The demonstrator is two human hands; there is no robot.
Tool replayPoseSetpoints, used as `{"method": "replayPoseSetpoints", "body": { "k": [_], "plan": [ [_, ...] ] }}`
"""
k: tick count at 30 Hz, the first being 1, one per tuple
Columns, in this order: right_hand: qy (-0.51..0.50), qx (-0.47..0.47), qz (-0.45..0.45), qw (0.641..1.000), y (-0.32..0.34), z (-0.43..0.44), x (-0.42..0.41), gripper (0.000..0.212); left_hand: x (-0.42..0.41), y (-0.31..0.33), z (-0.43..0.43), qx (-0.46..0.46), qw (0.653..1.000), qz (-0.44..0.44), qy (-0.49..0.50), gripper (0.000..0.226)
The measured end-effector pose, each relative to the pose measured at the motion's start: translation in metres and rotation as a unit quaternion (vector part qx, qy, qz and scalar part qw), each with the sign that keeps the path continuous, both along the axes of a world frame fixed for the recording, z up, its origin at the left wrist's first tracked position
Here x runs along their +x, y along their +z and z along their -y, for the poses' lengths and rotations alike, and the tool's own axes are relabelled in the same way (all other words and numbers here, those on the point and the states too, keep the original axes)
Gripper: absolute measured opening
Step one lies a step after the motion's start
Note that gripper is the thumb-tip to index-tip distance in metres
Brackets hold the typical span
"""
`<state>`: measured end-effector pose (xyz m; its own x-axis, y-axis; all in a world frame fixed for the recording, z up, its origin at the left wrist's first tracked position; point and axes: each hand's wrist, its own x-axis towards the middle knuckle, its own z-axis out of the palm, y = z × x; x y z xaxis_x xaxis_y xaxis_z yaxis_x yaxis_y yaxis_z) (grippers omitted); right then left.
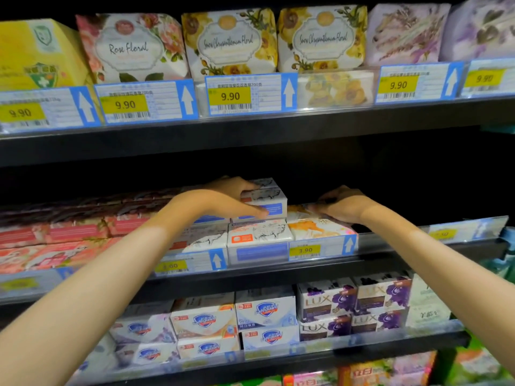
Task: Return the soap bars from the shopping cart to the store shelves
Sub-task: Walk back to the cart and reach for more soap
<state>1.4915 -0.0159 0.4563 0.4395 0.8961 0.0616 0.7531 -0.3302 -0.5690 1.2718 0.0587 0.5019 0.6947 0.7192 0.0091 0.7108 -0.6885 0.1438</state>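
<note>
Our left hand [237, 197] grips a white soap bar [269, 203]; our right hand [341, 204] pinches the orange-wrapped bar [299, 212] beside it.

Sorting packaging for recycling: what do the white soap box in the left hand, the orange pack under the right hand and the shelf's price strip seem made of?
White soap box: matte printed cardboard, going by crisp edges. Orange pack: probably glossy film or coated paper; it creases and glints. Price strip: clear shiny plastic, tags showing through.
</note>
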Motion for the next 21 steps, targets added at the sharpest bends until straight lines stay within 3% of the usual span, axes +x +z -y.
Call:
{"method": "replayPoseSetpoints", "body": {
  "k": [3, 9, 12, 17, 21],
  "plan": [
    [-0.026, 0.037, 0.127, 0.991, 0.004, 0.006, -0.007, 0.059, -0.004, -0.004, 0.015, 0.024, 1.000, 0.015, 0.006, 0.071],
    [0.033, 0.311, 0.142, 0.939, -0.004, 0.051, -0.051, 0.050, -0.035, -0.027, 0.062, 0.103, 0.977, 0.184, -0.026, 0.076],
    [0.099, 0.395, 0.135, 0.903, -0.033, 0.082, -0.082, 0.045, -0.053, -0.054, 0.094, 0.165, 0.948, 0.267, -0.049, 0.070],
    [0.165, 0.397, 0.093, 0.898, -0.103, 0.126, -0.116, 0.042, -0.086, -0.124, 0.136, 0.173, 0.922, 0.338, -0.068, 0.055],
    [0.205, 0.284, 0.016, 0.937, -0.177, 0.152, -0.137, 0.044, -0.113, -0.209, 0.163, 0.061, 0.945, 0.321, 0.006, 0.057]
  ]
}}
